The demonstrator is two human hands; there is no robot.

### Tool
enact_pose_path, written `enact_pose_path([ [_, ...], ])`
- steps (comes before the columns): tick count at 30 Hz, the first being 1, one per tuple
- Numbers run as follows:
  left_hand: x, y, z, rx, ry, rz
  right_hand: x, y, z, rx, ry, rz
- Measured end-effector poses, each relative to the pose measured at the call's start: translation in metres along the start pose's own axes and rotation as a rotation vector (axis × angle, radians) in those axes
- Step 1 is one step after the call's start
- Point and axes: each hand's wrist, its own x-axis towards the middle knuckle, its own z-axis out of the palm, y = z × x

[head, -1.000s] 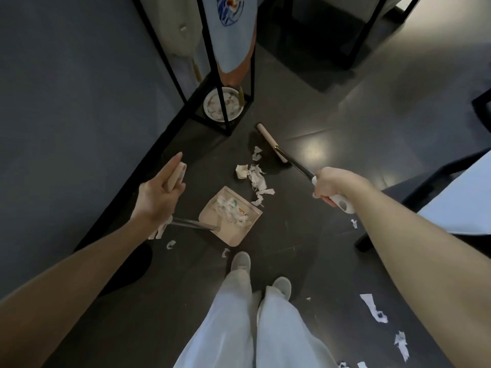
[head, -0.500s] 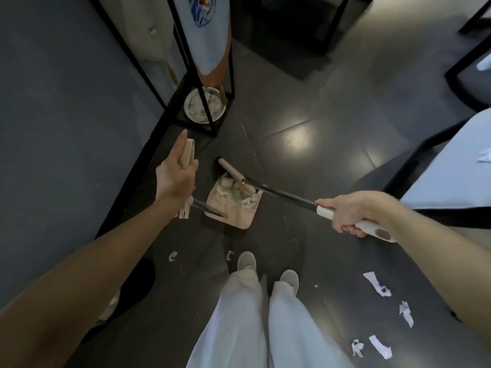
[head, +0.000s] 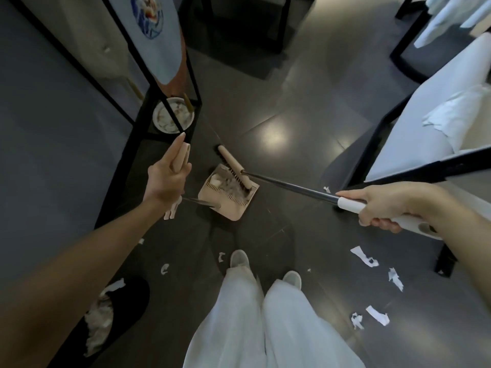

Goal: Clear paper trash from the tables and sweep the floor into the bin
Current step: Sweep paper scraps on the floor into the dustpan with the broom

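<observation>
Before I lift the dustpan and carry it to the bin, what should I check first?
1. Left hand grips the dustpan handle: ok.
2. Right hand grips the broom handle: ok.
3. Broom head rests across the dustpan: ok.
4. Bin open at lower left: ok.
5. Floor free of scraps: not ok, several lie about.
6. Table cleared: not ok, crumpled paper on it.

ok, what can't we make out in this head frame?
Head view:
- bin: left forearm covers most of it; fill level unclear.
- dustpan: broom head hides part of the scraps inside.
- broom handle: its end is covered by the right hand.
- table: cut by the right edge; paper on it runs off.
- floor under the person's legs: hidden.
</observation>
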Motion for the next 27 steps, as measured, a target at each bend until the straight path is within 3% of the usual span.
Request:
enact_pose_path([
  [7,-0.045,0.029,0.046,0.019,-0.032,0.134,-0.032,0.088,0.010,0.180,0.090,-0.016],
  [16,-0.119,0.056,0.125,0.028,-0.114,0.191,-0.060,0.195,0.043,0.235,0.252,-0.005],
  [23,-0.138,0.070,0.176,0.054,-0.283,0.186,-0.032,0.203,0.058,0.048,0.400,0.135],
  [27,-0.133,0.071,0.197,0.123,-0.311,0.214,-0.009,0.191,0.066,0.044,0.351,0.122],
])
